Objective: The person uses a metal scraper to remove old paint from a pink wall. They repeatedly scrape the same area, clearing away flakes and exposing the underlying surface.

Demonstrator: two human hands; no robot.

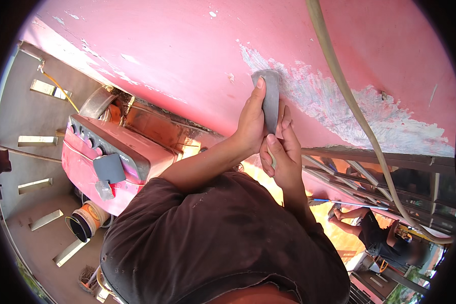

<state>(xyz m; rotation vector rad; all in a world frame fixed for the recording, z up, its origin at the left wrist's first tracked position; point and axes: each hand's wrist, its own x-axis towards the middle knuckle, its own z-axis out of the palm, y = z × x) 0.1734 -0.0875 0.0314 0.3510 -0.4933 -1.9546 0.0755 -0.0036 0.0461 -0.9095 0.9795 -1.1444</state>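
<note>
A folded grey sheet that looks like sandpaper (272,100) is held upright before the pink painted wall (182,49). My left hand (249,119) pinches it, with the thumb flat along its near face. At its lower end my right hand (285,154) grips it between thumb and fingers. A pale greenish edge (272,156) shows inside the right hand; I cannot tell whether it belongs to the sheet. Just behind the sheet, a scraped white patch (326,102) runs across the wall to the lower right.
A pink washing machine (159,146) stands at left, a grey sheet (109,168) and a torn piece (104,190) on it. Near it are a bucket (84,220) and a mop head (87,276). A hose (349,91) hangs across the wall. Another person (380,235) is at right, below windows (406,190).
</note>
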